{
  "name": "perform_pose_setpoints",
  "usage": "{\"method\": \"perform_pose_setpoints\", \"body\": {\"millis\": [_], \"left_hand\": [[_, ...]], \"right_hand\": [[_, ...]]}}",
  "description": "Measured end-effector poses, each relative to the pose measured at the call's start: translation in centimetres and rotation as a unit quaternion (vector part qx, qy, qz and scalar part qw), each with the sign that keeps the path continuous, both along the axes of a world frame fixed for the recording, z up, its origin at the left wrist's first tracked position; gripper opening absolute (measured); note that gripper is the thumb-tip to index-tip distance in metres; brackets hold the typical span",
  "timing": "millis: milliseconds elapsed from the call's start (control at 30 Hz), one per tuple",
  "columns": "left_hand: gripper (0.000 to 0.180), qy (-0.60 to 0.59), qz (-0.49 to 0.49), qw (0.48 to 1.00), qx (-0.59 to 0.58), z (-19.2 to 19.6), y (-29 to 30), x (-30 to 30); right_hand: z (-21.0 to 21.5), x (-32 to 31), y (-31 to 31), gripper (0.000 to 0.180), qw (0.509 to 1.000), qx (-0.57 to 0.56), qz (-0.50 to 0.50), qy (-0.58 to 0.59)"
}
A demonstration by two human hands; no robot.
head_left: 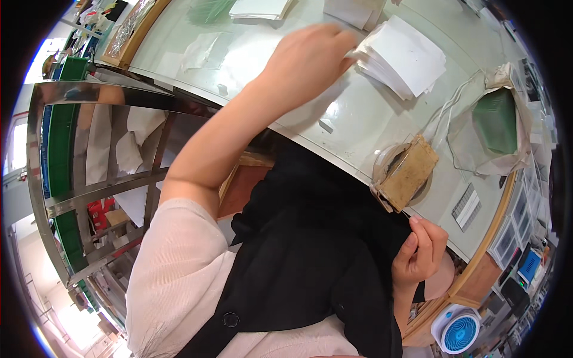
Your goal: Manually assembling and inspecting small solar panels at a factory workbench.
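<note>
Glass-topped table (358, 113) with a wooden rim fills the upper half of what we see, curving away under the fisheye, with a shiny metal rack (89, 179) down at nine o'clock and a small blue-and-white fan (458, 330) on the floor at about five o'clock.

Our left hand (307, 59) is stretched out toward twelve o'clock, arm crossing the table edge, and its fingers are pinched together on the near corner of a stack of white paper sheets (406, 56) — the stack sits on the table at roughly one o'clock, fanned a bit unevenly. Can't tell how many sheets the fingers actually have hold of.

Our right hand (421, 250) is down at four o'clock, off the table, fingers curled together and gripping a fold of the black garment (310, 250) that covers our lap.

Other stuff around: a tan, worn-looking block (409, 172) lies across a round recess in the table at three o'clock, just beside the table edge. Past it, further toward two or three o'clock, there's a clear plastic bag (513, 128) with something green inside. More white paper piles (259, 8) sit at the far edge near twelve o'clock — well apart from the stack we're touching.
</note>
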State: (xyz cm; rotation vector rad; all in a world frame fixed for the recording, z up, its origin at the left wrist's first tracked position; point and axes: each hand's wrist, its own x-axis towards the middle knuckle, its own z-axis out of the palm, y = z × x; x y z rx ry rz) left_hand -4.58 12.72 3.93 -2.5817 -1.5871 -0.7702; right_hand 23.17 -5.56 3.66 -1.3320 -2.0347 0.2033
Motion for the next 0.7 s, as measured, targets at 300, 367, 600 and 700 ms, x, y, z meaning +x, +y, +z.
{"method": "perform_pose_setpoints", "body": {"millis": [300, 367, 600, 700], "left_hand": [[0.006, -0.075, -0.011, 0.997, -0.008, -4.6, -3.3, -0.9], [0.006, -0.084, -0.011, 0.996, -0.011, -3.5, -3.6, -1.1], [0.006, -0.311, 0.047, 0.940, -0.132, -1.0, -3.0, -2.4], [0.004, -0.424, 0.042, 0.879, -0.214, 0.3, -3.3, -2.8]], "right_hand": [[0.2, -0.5, 0.8, 0.016, 0.999, 0.024, 0.027, 0.019], [0.3, -0.3, 0.5, 0.016, 1.000, 0.011, 0.027, 0.011], [0.6, -0.5, 0.9, 0.016, 0.999, 0.037, 0.035, 0.011], [1.0, -0.5, 0.8, 0.015, 0.998, 0.014, 0.042, 0.052]]}}
